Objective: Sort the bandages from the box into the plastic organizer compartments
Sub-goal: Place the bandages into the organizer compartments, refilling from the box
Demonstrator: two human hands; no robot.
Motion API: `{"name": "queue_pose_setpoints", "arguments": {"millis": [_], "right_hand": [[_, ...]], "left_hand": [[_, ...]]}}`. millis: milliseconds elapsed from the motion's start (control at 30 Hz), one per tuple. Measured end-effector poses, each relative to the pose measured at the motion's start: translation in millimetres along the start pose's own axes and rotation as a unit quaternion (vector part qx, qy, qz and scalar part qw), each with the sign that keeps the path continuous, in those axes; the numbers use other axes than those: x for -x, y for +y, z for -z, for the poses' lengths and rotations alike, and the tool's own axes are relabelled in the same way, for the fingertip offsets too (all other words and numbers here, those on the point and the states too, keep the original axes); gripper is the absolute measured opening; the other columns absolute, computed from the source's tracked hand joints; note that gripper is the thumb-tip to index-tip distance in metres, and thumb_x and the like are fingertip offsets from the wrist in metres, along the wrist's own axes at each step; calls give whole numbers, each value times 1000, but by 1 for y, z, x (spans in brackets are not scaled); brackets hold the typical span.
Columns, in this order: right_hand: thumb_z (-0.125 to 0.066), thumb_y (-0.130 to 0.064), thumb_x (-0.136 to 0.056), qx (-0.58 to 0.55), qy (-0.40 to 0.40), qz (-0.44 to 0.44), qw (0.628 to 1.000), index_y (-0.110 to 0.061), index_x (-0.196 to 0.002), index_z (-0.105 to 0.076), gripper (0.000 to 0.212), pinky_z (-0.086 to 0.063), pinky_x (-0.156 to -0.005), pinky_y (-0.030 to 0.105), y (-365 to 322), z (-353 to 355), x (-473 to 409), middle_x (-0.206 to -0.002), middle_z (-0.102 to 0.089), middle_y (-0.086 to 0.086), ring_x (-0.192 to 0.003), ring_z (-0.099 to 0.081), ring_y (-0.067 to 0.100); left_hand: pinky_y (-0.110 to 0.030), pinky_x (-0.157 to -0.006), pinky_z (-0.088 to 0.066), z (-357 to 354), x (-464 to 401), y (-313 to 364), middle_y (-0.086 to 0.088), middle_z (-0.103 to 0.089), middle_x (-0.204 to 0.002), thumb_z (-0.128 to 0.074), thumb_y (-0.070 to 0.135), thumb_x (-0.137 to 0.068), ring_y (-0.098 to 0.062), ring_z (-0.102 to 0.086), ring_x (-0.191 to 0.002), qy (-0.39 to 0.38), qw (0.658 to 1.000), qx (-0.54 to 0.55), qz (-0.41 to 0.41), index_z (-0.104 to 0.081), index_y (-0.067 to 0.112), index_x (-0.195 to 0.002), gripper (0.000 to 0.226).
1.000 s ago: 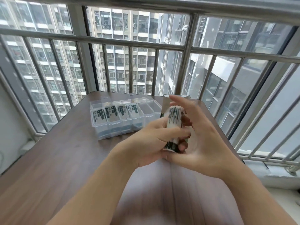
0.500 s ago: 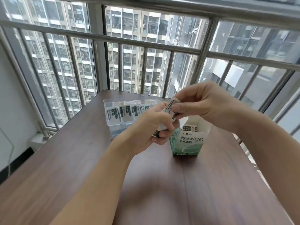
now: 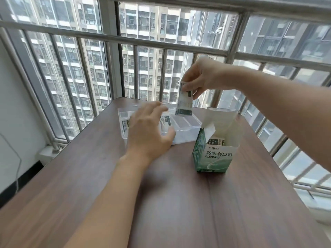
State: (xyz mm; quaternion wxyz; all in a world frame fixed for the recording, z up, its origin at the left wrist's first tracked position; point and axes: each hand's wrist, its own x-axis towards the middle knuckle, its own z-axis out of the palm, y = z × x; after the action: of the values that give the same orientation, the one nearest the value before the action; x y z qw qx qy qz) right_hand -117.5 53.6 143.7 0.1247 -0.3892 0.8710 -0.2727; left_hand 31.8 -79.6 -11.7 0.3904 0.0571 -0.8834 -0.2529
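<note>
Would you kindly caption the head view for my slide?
Right hand pinches bandages above the organizer; left hand reaches over it.

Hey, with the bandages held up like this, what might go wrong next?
The right hand pinches the bandages only at their top edge, so some may slip out and miss the organizer. The left hand covers several compartments and may block the drop. The open box stands close and might get knocked over.

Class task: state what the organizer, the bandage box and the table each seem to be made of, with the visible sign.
Organizer: clear, glossy plastic; contents show through its walls.
Bandage box: printed cardboard, likely thin; torn-open flaps stand up, white inside.
Table: dark wood-grain surface, slight sheen; solid wood or laminate cannot be told.
</note>
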Motion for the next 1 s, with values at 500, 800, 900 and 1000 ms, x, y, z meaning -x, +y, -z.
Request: {"name": "queue_pose_setpoints", "arguments": {"millis": [500, 800, 900, 1000], "right_hand": [[-70, -8, -92, 135, -80, 58, 986, -6, -94, -77, 8, -64, -73, 32, 43, -37, -63, -89, -79, 5, -82, -78, 18], [-68, -7, -93, 176, -39, 119, 976, -3, -89, -75, 9, -64, -61, 34, 50, -52, -54, -82, -77, 7, -63, -75, 13], [-68, -9, -94, 143, -48, 79, 985, -4, -88, -72, 9, -64, -61, 33, 51, -54, -54, -86, -76, 8, -67, -76, 14], [-70, -9, -92, 61, -77, 7, 995, -3, -96, -71, 8, -64, -72, 34, 51, -51, -56, -95, -74, 10, -88, -76, 22]], "left_hand": [[-43, -122, -19, -17, 5, -3, 10, -45, -152, -47, 69, -87, -16, -33, -145, -159, 966, -202, -5, -51, 33, -140, 64], [-53, -123, -5, -22, 5, 6, 18, -50, -149, -47, 60, -94, -14, -33, -147, -175, 967, -178, -53, -43, 43, -145, 55], [-54, -122, -7, -23, 5, 6, 18, -50, -148, -47, 60, -92, -14, -37, -145, -185, 963, -188, -56, -46, 43, -144, 54], [-55, -121, -11, -23, 6, 6, 20, -50, -148, -47, 61, -90, -13, -38, -143, -184, 962, -196, -54, -46, 44, -143, 56]]}}
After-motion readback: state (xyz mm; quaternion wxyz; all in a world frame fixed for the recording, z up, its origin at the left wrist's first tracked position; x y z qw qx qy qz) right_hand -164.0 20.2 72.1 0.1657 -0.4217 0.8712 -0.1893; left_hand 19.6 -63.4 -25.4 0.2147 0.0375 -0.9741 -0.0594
